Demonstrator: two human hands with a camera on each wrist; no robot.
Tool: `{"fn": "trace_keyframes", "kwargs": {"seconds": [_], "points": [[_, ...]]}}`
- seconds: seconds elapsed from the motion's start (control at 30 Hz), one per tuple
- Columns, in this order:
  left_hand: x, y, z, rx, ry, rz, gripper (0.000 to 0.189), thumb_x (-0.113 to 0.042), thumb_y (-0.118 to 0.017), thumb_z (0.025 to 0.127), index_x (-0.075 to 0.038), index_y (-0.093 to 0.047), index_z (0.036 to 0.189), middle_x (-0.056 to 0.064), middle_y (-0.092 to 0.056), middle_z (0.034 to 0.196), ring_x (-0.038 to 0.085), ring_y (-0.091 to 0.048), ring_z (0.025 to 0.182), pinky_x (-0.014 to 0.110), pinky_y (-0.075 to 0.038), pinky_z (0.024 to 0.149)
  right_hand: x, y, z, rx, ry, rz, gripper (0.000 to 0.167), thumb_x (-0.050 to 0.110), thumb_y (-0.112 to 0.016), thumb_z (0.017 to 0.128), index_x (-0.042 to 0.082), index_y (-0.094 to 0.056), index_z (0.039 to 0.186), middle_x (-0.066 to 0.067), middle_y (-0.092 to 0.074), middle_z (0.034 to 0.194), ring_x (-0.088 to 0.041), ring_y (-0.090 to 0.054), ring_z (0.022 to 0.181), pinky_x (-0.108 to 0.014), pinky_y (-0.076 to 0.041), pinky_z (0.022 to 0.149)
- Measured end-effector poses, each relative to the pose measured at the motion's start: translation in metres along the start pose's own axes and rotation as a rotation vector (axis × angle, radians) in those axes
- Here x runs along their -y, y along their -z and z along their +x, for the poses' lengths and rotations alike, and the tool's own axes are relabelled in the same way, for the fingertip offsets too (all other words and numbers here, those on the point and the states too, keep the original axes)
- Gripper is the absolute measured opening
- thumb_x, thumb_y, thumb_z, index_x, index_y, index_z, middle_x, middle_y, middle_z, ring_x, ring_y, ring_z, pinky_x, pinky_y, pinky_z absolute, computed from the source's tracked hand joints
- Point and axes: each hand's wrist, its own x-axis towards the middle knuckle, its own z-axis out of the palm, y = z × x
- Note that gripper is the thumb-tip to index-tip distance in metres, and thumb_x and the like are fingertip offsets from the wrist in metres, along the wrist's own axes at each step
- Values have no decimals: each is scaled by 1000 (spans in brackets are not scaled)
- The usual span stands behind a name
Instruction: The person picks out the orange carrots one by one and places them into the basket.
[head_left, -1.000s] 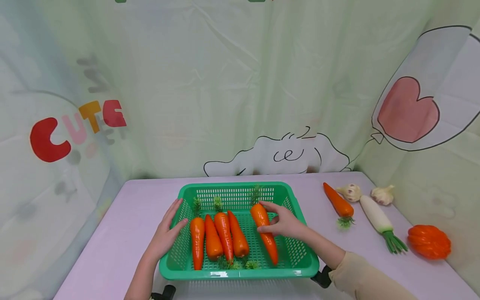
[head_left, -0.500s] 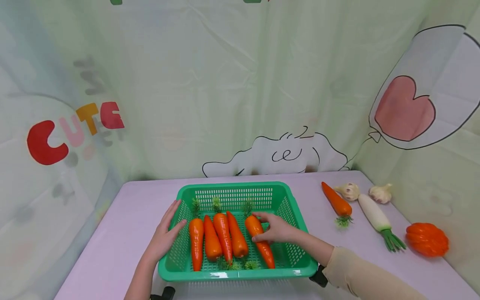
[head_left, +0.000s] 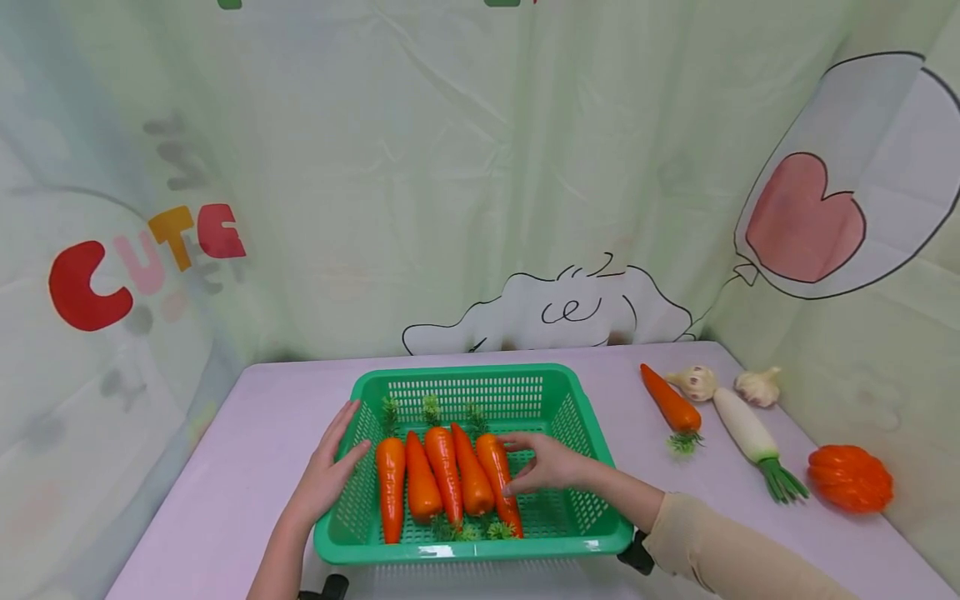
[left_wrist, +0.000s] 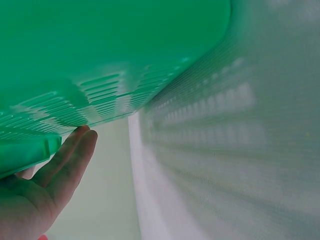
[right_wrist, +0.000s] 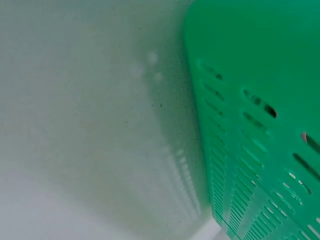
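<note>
A green plastic basket (head_left: pixel 472 552) stands on the table, with several orange carrots lying side by side in it. At its right end of the row, the carrot (head_left: pixel 493 467) slants with its leafy top toward the back. My right hand (head_left: pixel 551 462) reaches over the right rim, and its fingertips and thumb touch that carrot's right side without curling round it. Along the left rim rests my left hand (head_left: pixel 326 471), fingers extended and thumb apart. The left wrist view shows the left fingers (left_wrist: pixel 75 160) straight against the outside of the basket (left_wrist: pixel 125 45). My right hand is hidden in the right wrist view.
Right of the basket lie another carrot (head_left: pixel 671 402), a white radish (head_left: pixel 742 421), a garlic bulb (head_left: pixel 696 383), a second garlic bulb (head_left: pixel 759 386) and an orange pumpkin-like vegetable (head_left: pixel 851 479). A printed curtain (head_left: pixel 352 208) stands behind the table (head_left: pixel 202 500).
The rightmost carrot has moved left and down against the others in the basket. My right hand has shifted left with it, and its hold has loosened. My left hand stays at the rim.
</note>
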Motion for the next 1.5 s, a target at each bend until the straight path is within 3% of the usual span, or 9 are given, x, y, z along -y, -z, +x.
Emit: {"fn": "trace_keyframes", "kwargs": {"seconds": [0.17,0.4,0.57,0.8,0.97,1.27,1.5], "points": [[-1,1,0,-4,-8,5,59,-26,-51,94,-19,-23,146,11,-11,152,36,-9,137,65,-14,99,-1,1,0,-12,25,-14,71,13,-73,78,-8,-36,135,-31,-39,132,-22,-65,77,-30,-53,66],[-2,1,-1,1,-6,1,59,-25,-51,94,-18,-23,146,12,-11,152,37,-9,136,66,-14,99,-2,3,-1,-36,25,4,73,19,-73,79,-5,-35,137,-30,-39,132,-24,-65,83,-33,-53,69],[-2,0,-1,1,0,-1,59,-24,-51,94,-18,-23,146,12,-11,152,37,-10,136,65,-14,99,1,6,-4,-57,73,26,73,19,-72,80,-3,-34,138,-32,-36,134,-28,-63,89,-33,-53,71],[-1,0,0,1,-1,0,59,-23,-51,94,-18,-23,146,12,-11,152,37,-10,136,65,-14,99,8,17,-12,-176,203,-58,70,21,-72,80,4,-37,138,-22,-44,132,-25,-62,91,-27,-53,69],[-1,0,0,2,0,-5,59,-23,-51,94,-18,-23,146,11,-12,152,36,-10,137,64,-15,100,14,30,-23,-201,253,-82,70,19,-72,80,5,-36,138,-21,-42,135,-28,-59,96,-26,-53,71],[-2,0,0,-1,5,-11,59,-22,-51,94,-17,-24,146,11,-11,152,36,-10,137,64,-15,100,16,54,-44,-333,267,-133,67,15,-73,79,7,-40,137,-18,-42,136,-35,-55,101,-28,-52,72],[-1,0,0,0,9,-16,59,-21,-51,94,-18,-23,146,10,-11,152,35,-9,137,64,-15,100,-4,82,-59,-472,231,-187,66,15,-71,80,8,-40,137,-19,-46,132,-36,-55,102,-34,-53,74]]}}
